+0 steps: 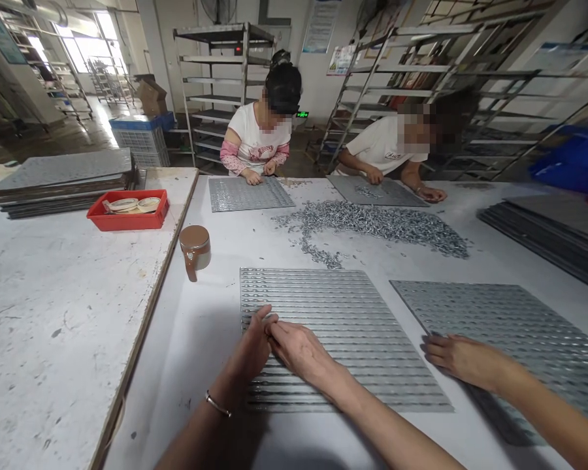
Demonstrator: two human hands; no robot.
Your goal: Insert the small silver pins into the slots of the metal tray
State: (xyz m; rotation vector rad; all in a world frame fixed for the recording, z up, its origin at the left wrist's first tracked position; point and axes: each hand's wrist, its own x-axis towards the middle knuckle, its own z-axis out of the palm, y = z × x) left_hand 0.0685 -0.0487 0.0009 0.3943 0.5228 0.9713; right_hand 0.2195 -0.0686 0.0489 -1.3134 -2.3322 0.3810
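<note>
A grey ridged board [333, 313] lies flat on the white table in front of me, with small silver pieces in its grooves along the left side. My left hand [255, 346], below a silver bangle [218, 406], is cupped over the board's left edge. Against it, my right hand [298, 349] has its fingers pinched together. The two hands meet at the fingertips, and whatever lies between them is hidden. Beyond the board spreads a heap of small shiny silver pieces [372, 222].
At right, a co-worker's hand [463, 359] rests on another ridged board [500, 313]. Two people work across the table at a left board [247, 194] and a right board [377, 189]. A brown mug [195, 247], red tray [127, 219] and board stacks [63, 179] stand around.
</note>
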